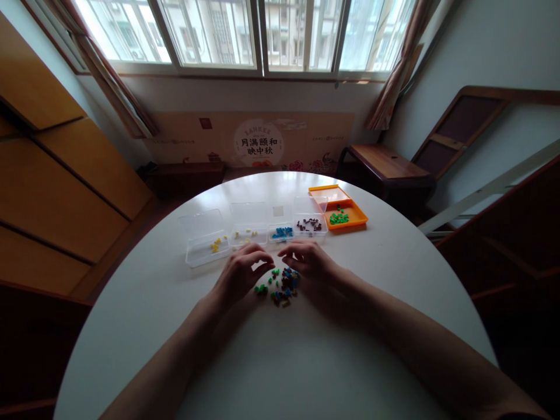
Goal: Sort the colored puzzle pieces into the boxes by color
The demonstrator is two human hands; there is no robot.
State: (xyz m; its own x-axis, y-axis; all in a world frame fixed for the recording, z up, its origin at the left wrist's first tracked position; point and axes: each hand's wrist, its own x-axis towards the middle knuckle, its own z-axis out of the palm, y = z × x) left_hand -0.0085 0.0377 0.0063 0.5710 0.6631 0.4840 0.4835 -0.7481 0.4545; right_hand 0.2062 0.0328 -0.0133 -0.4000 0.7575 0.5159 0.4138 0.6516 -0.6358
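Over the middle of the white round table (332, 361), both hands hover close together above a loose pile of small toy building bricks (289, 280) in green, brown, blue and tan. My left hand (242, 268) is closed, thumb and index finger curled together at the pile's left edge. Facing it, my right hand (308, 259) also has its thumb and index finger drawn together, at the pile's upper right. Anything between the fingertips of either hand is too small to make out. Green bricks (261, 289) lie just below my left fingers.
Behind my hands stand open clear boxes: one with yellow bricks (215, 245), one with pale yellow pieces (247, 233), one with blue bricks (282, 233), one with dark brown bricks (310, 224). An orange box (359, 217) holding green bricks (339, 218) is at the right end.
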